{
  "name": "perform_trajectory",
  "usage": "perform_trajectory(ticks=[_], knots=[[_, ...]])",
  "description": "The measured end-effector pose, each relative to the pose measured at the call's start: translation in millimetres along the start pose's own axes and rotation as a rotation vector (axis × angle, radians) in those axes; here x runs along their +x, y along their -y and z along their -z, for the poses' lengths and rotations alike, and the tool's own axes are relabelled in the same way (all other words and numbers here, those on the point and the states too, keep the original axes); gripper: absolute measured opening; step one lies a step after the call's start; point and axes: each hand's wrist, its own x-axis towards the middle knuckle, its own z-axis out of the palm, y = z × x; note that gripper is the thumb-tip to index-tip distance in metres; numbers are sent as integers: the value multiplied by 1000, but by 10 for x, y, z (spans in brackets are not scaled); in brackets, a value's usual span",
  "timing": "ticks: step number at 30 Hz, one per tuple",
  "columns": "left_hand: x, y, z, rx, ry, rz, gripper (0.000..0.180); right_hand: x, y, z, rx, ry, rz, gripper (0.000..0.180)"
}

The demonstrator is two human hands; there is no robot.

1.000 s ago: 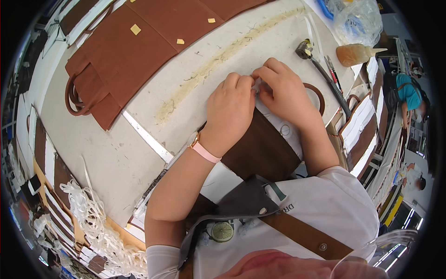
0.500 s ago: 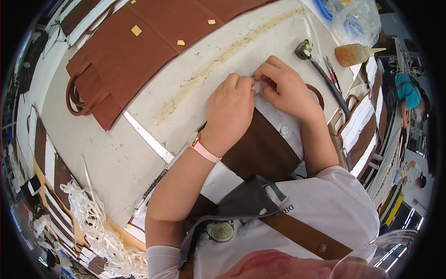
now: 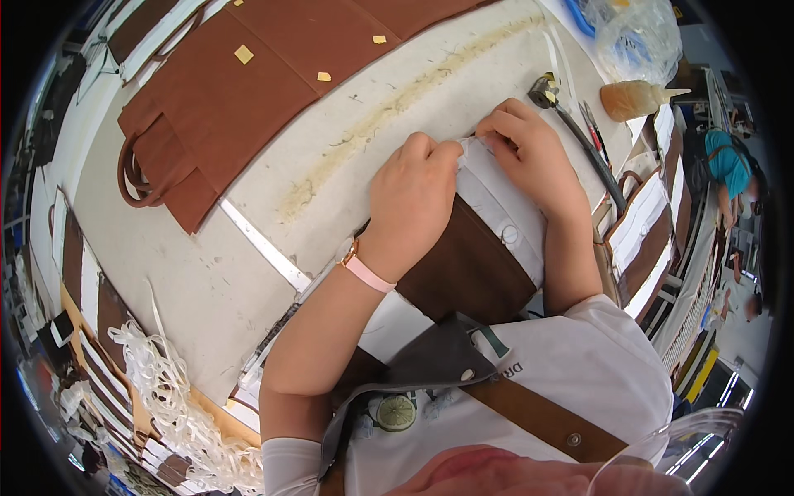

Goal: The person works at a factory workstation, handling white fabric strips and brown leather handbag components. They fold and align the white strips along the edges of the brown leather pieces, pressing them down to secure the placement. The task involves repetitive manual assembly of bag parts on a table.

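White lining (image 3: 500,205) pinched in both hands

Nearest us, a dark brown bag (image 3: 467,264) sits before our chest, at the near side of the desk (image 3: 182,289), its white lining showing along the right. Our left hand (image 3: 416,194), with a pink-strapped watch (image 3: 370,274) at the wrist, bends its fingers narrow on the lining's far end. Our right hand (image 3: 533,157) curls its fingers close beside, holding the same end; we cannot see all the fingertips. Off to the left, white ribbon (image 3: 157,372) lies heaped. Beyond our right hand rest a hammer (image 3: 592,155) and a bottle (image 3: 630,100) lying on its side. Farther across, a reddish-brown bag (image 3: 240,103) lies flat with yellow scraps (image 3: 243,54) on it, near a clear plastic bag (image 3: 641,50).
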Motion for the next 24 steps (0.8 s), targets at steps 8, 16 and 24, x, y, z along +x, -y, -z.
perform_trajectory(ticks=[8, 16, 24], knots=[[-16, 24, -31, -18, -31, -22, 14, 1, 24, -78, 16, 46, 98, 22], [-3, 10, -14, -1, -18, -13, 13, 43, 35, -88, 21, 41, 80, 19], [-4, 10, -12, 2, -1, -17, 14, 19, -7, -46, 164, 53, -36, 16]])
